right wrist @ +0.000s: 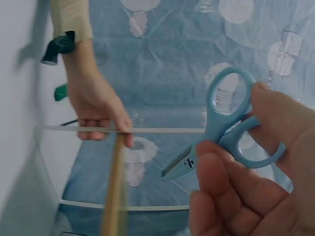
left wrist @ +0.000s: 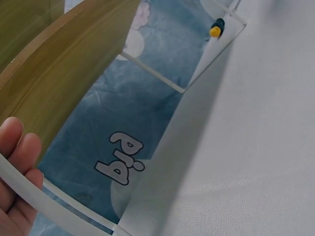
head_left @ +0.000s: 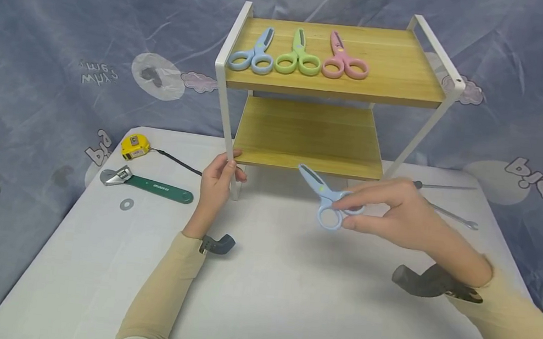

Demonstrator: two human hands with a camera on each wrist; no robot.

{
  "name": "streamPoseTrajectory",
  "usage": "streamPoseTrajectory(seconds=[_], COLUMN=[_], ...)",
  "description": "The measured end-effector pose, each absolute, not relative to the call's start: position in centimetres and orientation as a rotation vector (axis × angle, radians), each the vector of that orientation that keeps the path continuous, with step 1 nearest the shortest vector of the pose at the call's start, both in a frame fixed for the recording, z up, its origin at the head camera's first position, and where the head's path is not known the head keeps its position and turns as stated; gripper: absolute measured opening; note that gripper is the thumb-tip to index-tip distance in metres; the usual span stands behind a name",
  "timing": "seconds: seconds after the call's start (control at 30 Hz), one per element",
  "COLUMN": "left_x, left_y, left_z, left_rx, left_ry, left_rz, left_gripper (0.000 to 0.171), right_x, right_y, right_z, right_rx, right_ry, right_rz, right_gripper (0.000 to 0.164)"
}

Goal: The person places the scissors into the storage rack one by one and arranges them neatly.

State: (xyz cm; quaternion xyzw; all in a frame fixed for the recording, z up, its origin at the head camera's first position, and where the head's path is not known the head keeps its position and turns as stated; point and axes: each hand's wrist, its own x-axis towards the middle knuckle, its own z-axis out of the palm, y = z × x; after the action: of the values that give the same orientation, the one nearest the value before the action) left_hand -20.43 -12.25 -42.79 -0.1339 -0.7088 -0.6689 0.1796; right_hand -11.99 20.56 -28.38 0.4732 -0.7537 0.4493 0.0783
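Observation:
In the head view my right hand [head_left: 391,212] pinches a pair of light blue scissors [head_left: 326,197] by the handles, in the air before the lower shelf. The right wrist view shows these scissors [right wrist: 221,123] with closed blades, held between thumb and fingers. My left hand [head_left: 218,180] grips the white front left leg [head_left: 225,112] of a two-tier wooden rack, at the lower shelf's corner. On the rack's top shelf [head_left: 391,66] lie blue scissors [head_left: 256,54], green scissors [head_left: 299,56] and pink scissors [head_left: 343,61], side by side. The lower shelf [head_left: 310,135] bears nothing visible.
Left on the white table [head_left: 257,300] lie a yellow tape measure [head_left: 135,147], a green-handled adjustable wrench [head_left: 150,185] and a metal washer [head_left: 126,204]. A screwdriver [head_left: 443,186] and a spanner [head_left: 455,216] lie right, partly behind my hand. A patterned cloth [head_left: 69,15] hangs behind.

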Motion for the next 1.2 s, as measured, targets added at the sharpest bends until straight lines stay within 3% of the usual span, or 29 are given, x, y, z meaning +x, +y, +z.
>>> streamPoseTrajectory(seconds=[0.27, 0.53, 0.9, 1.2], left_x=[-20.4, -20.4, -20.5, -20.3], left_y=[-12.3, -12.2, -12.2, -12.1], left_z=[-42.8, -42.9, -43.0, -42.8], left_rx=[-0.369, -0.387, -0.387, -0.384], left_ry=[-2.005, -1.991, -1.981, -1.989], left_rz=[-1.897, -1.883, -1.902, -1.911], left_gripper=[0.028, 0.029, 0.029, 0.028], right_x=[-11.9, -12.8, -14.7, -17.7], right_y=[22.6, 25.0, 23.6, 23.4], right_z=[-23.4, -19.1, -14.7, -13.8], right_rx=[1.461, 1.266, 0.759, 0.677], right_ry=[-1.972, -1.934, -2.279, -2.519], right_rz=[1.701, 1.854, 1.323, 0.675], right_gripper=[0.022, 0.03, 0.03, 0.022])
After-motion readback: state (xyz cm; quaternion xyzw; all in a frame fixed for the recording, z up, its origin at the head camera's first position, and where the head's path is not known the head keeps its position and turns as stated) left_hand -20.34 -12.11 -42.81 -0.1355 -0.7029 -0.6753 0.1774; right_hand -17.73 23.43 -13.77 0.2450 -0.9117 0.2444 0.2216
